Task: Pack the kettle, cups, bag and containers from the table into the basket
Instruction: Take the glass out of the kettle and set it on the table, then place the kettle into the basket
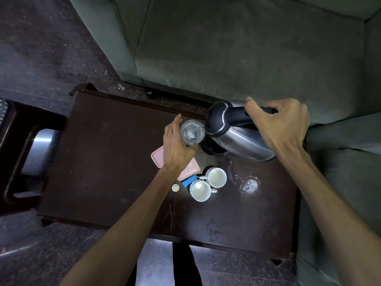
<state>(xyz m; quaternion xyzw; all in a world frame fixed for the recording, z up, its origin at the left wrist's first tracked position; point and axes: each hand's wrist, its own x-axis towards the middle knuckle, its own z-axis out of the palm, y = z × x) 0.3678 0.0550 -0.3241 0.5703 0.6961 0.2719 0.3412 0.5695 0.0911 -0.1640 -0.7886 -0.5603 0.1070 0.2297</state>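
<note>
My right hand [282,129] grips the black handle of a steel kettle [237,141], which is tilted with its spout over a clear glass [192,132]. My left hand [177,147] holds that glass from the left, above the dark wooden table [115,162]. The kettle's black base [212,148] sits under the tilted kettle. Two white cups [216,177] [200,190] stand side by side near the table's middle. A pink container [158,158] and a pink patterned lid or pack [188,172] lie partly under my left wrist. No basket is in view.
A small blue box [188,181] and a tiny white cap [175,187] lie beside the cups. An empty clear glass [249,185] stands to their right. A green sofa [226,48] borders the table at the back and right. A dark stool [24,153] stands at the left.
</note>
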